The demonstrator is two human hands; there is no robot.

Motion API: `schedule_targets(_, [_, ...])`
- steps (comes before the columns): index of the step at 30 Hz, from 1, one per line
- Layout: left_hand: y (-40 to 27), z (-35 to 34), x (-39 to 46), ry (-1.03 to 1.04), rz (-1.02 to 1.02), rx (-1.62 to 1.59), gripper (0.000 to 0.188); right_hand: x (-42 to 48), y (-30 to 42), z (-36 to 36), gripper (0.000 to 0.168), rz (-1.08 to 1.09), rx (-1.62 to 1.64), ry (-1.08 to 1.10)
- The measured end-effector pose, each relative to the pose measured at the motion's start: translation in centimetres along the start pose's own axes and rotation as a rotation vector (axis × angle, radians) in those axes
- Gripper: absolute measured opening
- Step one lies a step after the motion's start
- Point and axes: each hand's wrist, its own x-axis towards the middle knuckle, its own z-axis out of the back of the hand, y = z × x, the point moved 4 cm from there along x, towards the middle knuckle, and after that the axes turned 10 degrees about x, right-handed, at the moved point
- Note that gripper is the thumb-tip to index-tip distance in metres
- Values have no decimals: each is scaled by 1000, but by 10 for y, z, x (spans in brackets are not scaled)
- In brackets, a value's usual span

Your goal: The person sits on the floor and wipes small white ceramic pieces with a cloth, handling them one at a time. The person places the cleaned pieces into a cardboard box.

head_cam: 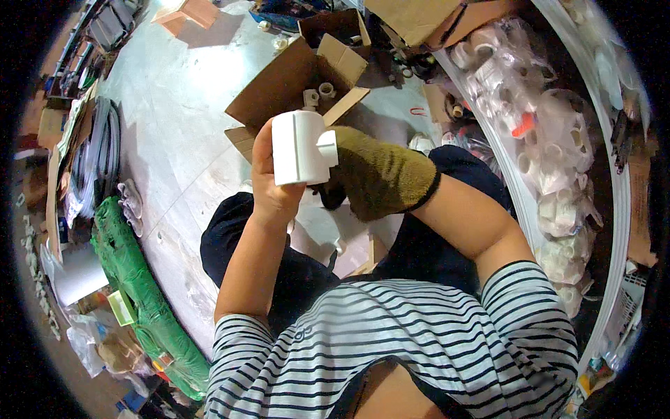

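Observation:
My left hand (277, 194), bare, is closed around a white plastic pipe tee (298, 149), with the tee's short branch pointing right. Close against the tee's right side is my right hand (382, 170), in an olive-brown knit glove. Its fingers are hidden behind the tee and the glove, and something dark shows below them. Just beyond my hands an open cardboard box (280, 81) stands on the floor, with several white pipe fittings (326, 91) visible inside.
Clear plastic bags of white fittings (555, 141) lie along the right between long white strips. On the left are a green wrapped roll (152, 309) and grey coiled tubing (97, 152). More cardboard boxes (340, 26) stand at the top.

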Motion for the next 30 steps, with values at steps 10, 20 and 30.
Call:
schedule_targets(10, [7,1,8,20,128,-93,83,39,11,19,44,-94,-1009,-185])
schedule_targets(20, [22,-5,7,-81,536,-379,65,26,9,3,53,-110,-890,-10])
schedule_targets(30, [22,-10,2,67,752,-448,62,19,12,32,37,441,-805,-12])
